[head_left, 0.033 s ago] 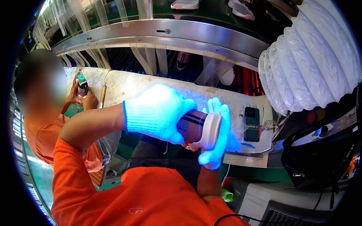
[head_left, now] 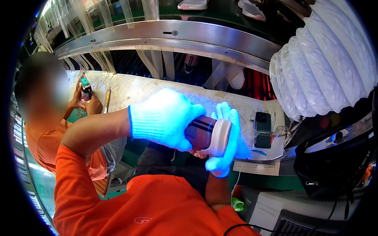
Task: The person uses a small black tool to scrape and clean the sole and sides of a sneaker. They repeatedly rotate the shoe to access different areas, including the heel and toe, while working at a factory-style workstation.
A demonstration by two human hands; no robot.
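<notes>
Shoe (head_left: 210,135) at centre frame, brown with white sole, gripped between both gloved hands: left hand (head_left: 165,118) wrapped over upper, right hand (head_left: 228,137) cupping sole. Black phone (head_left: 262,129) on desk (head_left: 157,88) just right.

A shoe factory line: steel conveyor (head_left: 173,37) carrying shoes (head_left: 192,4), workbench (head_left: 141,88), white duct (head_left: 327,63).

Shoe (head_left: 208,135): dark reddish upper, dark stripes, thick white sole; held sideways above the bench, sole facing right.
</notes>
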